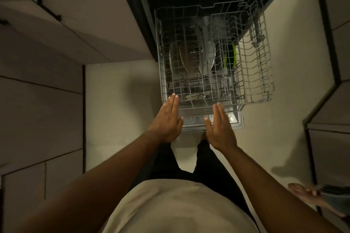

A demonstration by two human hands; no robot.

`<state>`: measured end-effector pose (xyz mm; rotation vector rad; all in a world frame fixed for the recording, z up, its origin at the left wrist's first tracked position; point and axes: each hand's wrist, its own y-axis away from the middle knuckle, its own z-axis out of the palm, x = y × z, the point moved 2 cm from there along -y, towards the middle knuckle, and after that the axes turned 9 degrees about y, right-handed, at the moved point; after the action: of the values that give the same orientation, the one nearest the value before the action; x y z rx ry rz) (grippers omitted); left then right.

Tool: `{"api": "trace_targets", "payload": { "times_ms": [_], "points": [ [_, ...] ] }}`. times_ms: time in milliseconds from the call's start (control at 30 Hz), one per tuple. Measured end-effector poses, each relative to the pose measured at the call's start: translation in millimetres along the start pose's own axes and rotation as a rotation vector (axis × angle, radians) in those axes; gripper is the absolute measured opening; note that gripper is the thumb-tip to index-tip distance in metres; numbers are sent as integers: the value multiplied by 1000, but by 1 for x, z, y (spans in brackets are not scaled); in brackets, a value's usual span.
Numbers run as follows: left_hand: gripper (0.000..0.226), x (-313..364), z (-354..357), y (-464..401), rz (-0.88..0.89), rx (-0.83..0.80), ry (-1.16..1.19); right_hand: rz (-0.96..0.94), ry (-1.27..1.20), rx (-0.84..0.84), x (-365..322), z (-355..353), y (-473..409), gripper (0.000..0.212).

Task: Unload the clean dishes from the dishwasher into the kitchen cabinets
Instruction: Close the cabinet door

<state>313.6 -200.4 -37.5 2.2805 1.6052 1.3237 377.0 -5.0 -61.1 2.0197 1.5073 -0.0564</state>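
Note:
The dishwasher stands open with its upper wire rack (pixel 253 73) pulled out over the floor. Below it, through the wires, I see upright plates (pixel 186 62), clear glassware (pixel 208 53) and a green-rimmed dish (pixel 232 56). The open door (pixel 236 119) shows under the rack's front. My left hand (pixel 167 119) is flat with straight fingers, its tips at the rack's front left corner. My right hand (pixel 220 128) is flat too, fingers straight, just in front of the rack's front edge. Neither hand holds anything.
Lower cabinets with dark bar handles (pixel 49 9) run along the left. More cabinet fronts (pixel 333 138) line the right. Pale floor (pixel 121 119) lies on both sides of the rack. Another person's hand (pixel 306 195) shows at the lower right.

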Motion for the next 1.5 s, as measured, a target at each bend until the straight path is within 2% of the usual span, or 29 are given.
{"api": "trace_targets", "payload": {
  "times_ms": [367,633,867,1133,1300,1500],
  "points": [
    [73,65,69,4,-155,112,97,-156,100,-138,72,-29,-13,67],
    [73,68,91,11,-172,113,124,-162,138,-166,85,-28,-10,67],
    [72,61,101,-6,-164,29,101,-119,169,-116,95,-28,-8,66],
    [70,63,124,-40,-106,-63,33,-52,169,-97,121,-7,-31,67],
    [71,44,138,-65,-100,-55,-36,-129,290,-88,138,14,-49,74],
    [76,11,161,-90,-138,-105,-265,-167,425,-107,158,34,-66,80]
  ]
}}
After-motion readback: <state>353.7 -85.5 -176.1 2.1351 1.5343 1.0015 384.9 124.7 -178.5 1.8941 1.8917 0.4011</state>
